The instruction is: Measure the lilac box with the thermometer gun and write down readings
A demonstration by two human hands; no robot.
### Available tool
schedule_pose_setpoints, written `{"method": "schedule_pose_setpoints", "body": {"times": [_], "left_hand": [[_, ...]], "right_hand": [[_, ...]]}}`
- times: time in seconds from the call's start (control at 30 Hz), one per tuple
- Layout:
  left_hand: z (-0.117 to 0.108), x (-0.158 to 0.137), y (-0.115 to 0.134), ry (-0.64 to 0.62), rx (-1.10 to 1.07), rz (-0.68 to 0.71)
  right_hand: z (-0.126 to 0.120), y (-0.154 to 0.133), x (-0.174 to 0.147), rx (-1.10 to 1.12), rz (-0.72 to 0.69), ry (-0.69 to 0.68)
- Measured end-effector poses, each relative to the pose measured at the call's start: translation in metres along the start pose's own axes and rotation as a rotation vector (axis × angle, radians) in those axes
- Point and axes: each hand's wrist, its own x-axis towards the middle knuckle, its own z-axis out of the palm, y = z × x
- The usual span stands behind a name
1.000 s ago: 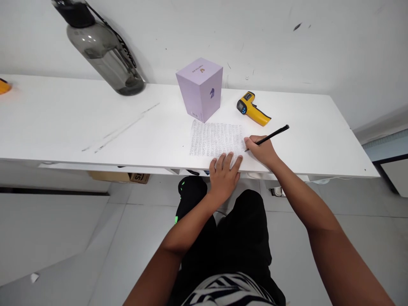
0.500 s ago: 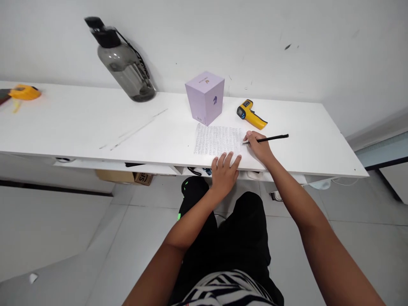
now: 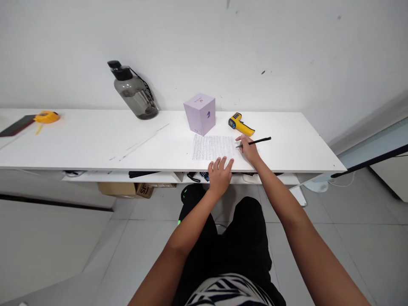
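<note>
Right hand, pinching a pen, has moved farther from the desk's front edge; left hand spreads there. Purple box stands closed.

Left hand palm down, fingers fanned, on near side of purple box, slightly right of it. Right hand farther right of box, farther forward than left; thumb and fingers pinched in writing grip. Bare forearms, left and right, angled inward toward box. Knees apart, well nearside of box.
</note>
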Motion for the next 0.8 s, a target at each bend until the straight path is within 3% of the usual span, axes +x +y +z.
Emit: {"method": "schedule_pose_setpoints", "body": {"times": [0.37, 0.6, 0.7, 0.8], "left_hand": [[-0.006, 0.002, 0.002, -0.092, -0.001, -0.020], [0.000, 0.000, 0.000, -0.058, -0.019, 0.002], [0.007, 0.000, -0.005, 0.020, -0.067, 0.048], [0.018, -0.018, -0.019, 0.204, -0.193, 0.146]], "right_hand": [[0.001, 0.005, 0.003, 0.032, 0.007, 0.039], [0.001, 0.005, 0.003, 0.075, 0.032, 0.037], [0.001, 0.005, 0.004, 0.077, 0.027, 0.044], [0.000, 0.006, 0.004, 0.084, 0.014, 0.028]]}}
